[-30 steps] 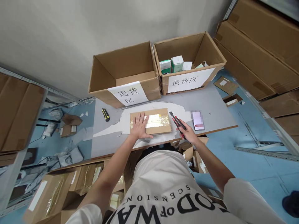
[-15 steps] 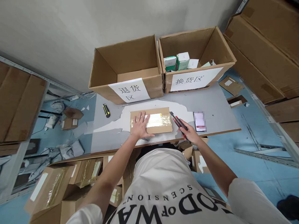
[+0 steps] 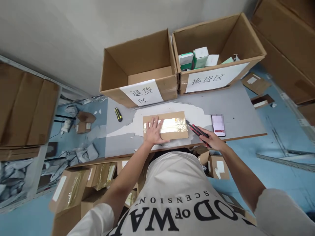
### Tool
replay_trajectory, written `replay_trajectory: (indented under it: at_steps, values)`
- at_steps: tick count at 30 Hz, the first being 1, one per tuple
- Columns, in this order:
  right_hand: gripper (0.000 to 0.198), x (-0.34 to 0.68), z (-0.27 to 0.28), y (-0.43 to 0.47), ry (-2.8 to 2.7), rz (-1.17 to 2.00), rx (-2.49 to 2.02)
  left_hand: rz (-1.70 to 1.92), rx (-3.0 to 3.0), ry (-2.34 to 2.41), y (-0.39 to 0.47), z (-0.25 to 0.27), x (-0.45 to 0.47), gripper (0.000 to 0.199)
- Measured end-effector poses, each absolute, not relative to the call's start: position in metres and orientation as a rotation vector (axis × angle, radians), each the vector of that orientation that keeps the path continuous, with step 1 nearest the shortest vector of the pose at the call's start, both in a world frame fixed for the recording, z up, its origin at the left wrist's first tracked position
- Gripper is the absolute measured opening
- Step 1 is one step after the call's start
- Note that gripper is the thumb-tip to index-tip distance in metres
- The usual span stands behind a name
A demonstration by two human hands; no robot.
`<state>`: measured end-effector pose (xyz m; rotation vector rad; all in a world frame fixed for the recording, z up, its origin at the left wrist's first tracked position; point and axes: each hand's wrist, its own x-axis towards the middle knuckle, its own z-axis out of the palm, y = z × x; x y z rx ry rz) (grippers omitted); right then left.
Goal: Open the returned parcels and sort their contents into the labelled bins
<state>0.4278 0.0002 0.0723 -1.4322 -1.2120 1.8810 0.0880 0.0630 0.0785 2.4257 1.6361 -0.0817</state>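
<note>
A flat cardboard box (image 3: pixel 174 135) with shiny tape and a white label lies on the table in front of me. My left hand (image 3: pixel 153 131) rests on its left part, fingers spread and holding nothing. In my right hand (image 3: pixel 211 139) is a black and red utility knife (image 3: pixel 199 131), gripped by its handle. The knife's tip points at the box's right edge; whether it touches I cannot tell. A second utility knife, yellow and black (image 3: pixel 118 114), lies to the left on the table. Right of my right hand sits a phone (image 3: pixel 218 125) with a lit screen.
Two large open cartons, a left one (image 3: pixel 169 86) and a right one (image 3: pixel 182 87), stand along the table's back with handwritten paper signs. Small green-white boxes (image 3: pixel 200 58) are in the right carton. Taped parcels (image 3: pixel 70 186) fill the space below the table (image 3: pixel 241 111). Shelving flanks both sides.
The whole view has shifted, so the table and cartons appear further right. My left hand stays on the box, and the knife stays in my right hand near its right edge.
</note>
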Motion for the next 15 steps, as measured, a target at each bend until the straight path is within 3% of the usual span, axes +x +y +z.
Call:
replay_trajectory:
  at_steps: [15]
  values:
    - [0.078, 0.431, 0.064, -0.050, -1.024, 2.054, -1.397, -0.084, 2.378, 1.646, 0.066, 0.079, 0.090, 0.126]
